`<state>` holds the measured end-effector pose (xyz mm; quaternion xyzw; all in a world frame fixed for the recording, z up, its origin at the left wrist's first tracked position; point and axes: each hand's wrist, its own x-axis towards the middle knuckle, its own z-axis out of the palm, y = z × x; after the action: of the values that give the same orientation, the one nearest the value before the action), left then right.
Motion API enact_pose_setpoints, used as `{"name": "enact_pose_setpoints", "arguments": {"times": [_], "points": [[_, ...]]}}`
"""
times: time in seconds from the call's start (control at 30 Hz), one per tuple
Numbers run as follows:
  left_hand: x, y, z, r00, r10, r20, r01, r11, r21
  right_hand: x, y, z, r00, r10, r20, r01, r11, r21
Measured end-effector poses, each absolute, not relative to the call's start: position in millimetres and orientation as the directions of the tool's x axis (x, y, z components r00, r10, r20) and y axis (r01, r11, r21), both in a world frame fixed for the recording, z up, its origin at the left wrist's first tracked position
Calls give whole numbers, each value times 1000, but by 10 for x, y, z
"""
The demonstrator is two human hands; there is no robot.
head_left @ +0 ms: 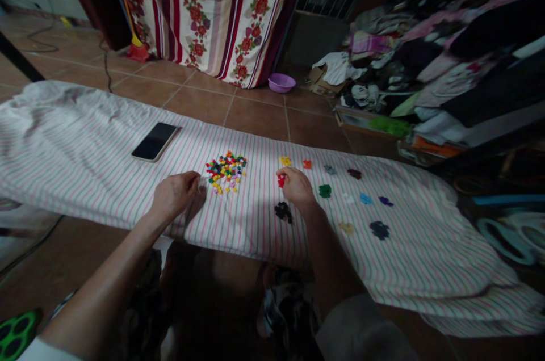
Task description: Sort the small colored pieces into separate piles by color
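Forearms (pixel 106 276) cross striped sheet (pixel 85 168): left hand (pixel 174 196) curled beside coloured-piece pile (pixel 226 171), right hand (pixel 296 188) half-closed at red piece (pixel 281 180), hold unclear on both.

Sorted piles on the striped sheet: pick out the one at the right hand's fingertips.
The small red pile, touching the fingertips of the right hand. The black pile below it and the other colour piles lie apart from the hand.
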<state>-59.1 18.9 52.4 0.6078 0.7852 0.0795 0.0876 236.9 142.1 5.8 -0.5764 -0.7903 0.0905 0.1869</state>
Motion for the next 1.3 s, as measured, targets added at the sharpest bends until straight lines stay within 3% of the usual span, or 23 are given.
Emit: {"name": "enact_pose_setpoints", "arguments": {"times": [0.27,0.5,0.73,0.97,1.3], "points": [[-595,194,518,-242,968,-68,945,251,210,2353,1410,63,-268,946,180,880,317,-354],[-602,204,509,-241,966,-96,944,256,208,2378,1451,17,-245,934,260,873,329,-360],[-604,224,500,-166,977,-132,950,195,243,2041,1356,47,-332,831,446,724,528,-444],[-607,241,406,-59,995,-84,952,82,294,1525,1097,-3,-524,733,434,560,681,-473],[-573,233,376,-73,994,-87,945,96,312,1363,1034,-95,-568,721,396,574,692,-438]]}}
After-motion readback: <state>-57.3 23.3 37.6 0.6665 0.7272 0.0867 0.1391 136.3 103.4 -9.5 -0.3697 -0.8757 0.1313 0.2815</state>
